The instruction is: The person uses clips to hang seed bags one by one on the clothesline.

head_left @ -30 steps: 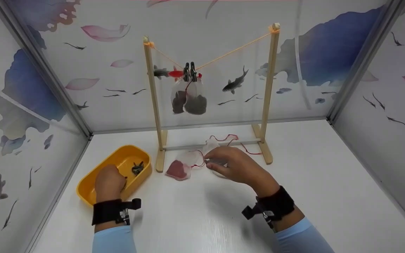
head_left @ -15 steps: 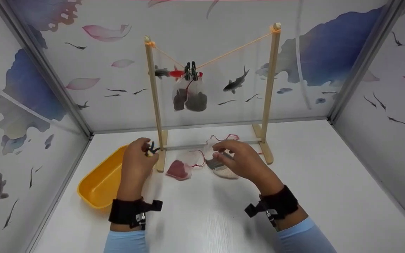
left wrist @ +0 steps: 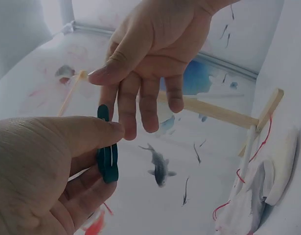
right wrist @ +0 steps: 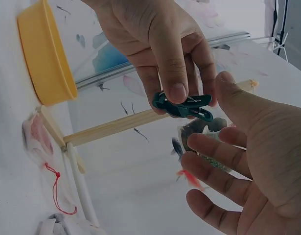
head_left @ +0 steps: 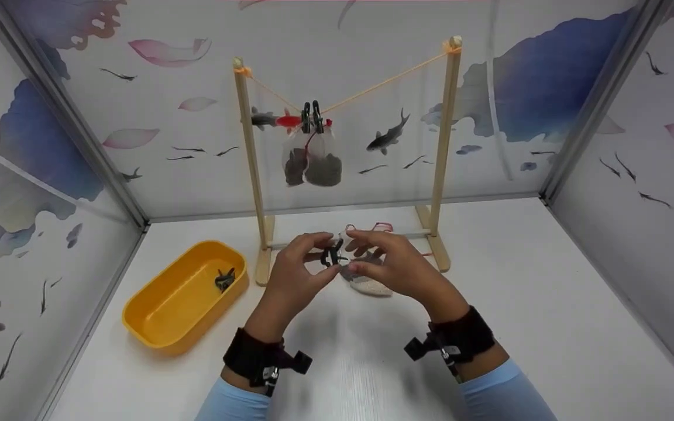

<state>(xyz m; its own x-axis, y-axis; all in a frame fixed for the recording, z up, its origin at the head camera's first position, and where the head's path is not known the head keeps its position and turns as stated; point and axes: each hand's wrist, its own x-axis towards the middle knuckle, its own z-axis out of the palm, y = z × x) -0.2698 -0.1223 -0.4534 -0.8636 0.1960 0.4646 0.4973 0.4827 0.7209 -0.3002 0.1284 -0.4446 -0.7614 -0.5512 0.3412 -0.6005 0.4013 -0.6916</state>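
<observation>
Clip [right wrist: 175, 110], judged light, stiff and springy, best squeezed from 2 sides at the handle end, is pinched by the left hand [head_left: 297, 272]; nothing is held by the right hand [head_left: 396, 266].

Dark green clip [right wrist: 177, 108] with slotted arms, in the thumb-and-finger pinch of the left hand [head_left: 295, 272], near the right hand [head_left: 402, 266].

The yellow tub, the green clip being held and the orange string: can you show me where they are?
Yellow tub [head_left: 176, 297]: head view, on its bare inside floor.
Held green clip [right wrist: 173, 109]: right wrist view, on its body.
Orange string [head_left: 384, 83]: head view, on its longer, right-hand stretch.
</observation>
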